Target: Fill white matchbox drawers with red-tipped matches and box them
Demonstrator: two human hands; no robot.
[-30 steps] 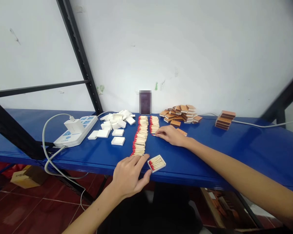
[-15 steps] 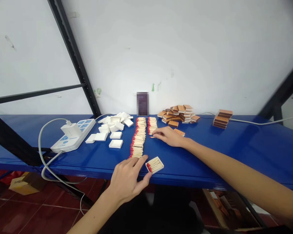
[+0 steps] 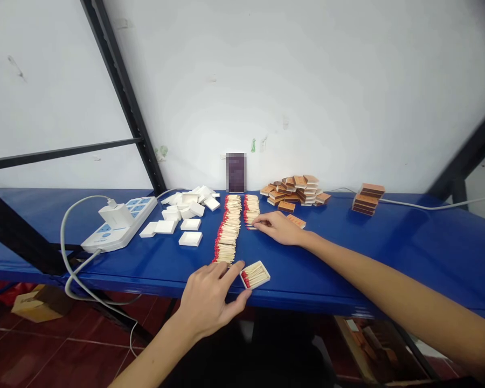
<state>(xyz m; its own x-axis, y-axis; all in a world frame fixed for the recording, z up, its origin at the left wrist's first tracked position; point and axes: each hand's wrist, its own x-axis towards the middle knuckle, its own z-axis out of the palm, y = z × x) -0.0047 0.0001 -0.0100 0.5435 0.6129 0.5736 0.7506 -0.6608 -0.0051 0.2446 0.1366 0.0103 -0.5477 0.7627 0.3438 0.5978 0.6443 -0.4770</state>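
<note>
A small white matchbox tray (image 3: 255, 275) with red-tipped matches in it lies near the front edge of the blue table (image 3: 388, 242). My left hand (image 3: 209, 297) grips the tray's left end between thumb and forefinger. A long row of matches (image 3: 227, 230) runs away from the tray, and a shorter row (image 3: 251, 208) lies beside it. My right hand (image 3: 281, 227) rests on the table with its fingertips pressed together on the near end of the shorter row.
Empty white trays (image 3: 188, 211) lie left of the matches. Brown matchbox sleeves (image 3: 295, 188) are heaped at the back, with a small stack (image 3: 367, 198) further right. A power strip (image 3: 117, 225) with a cable sits at the left. Black frame bars (image 3: 137, 124) slant behind it.
Both hands stay almost where they were. The right fingertips have shifted slightly along the end of the shorter row; the view has drifted a little.
</note>
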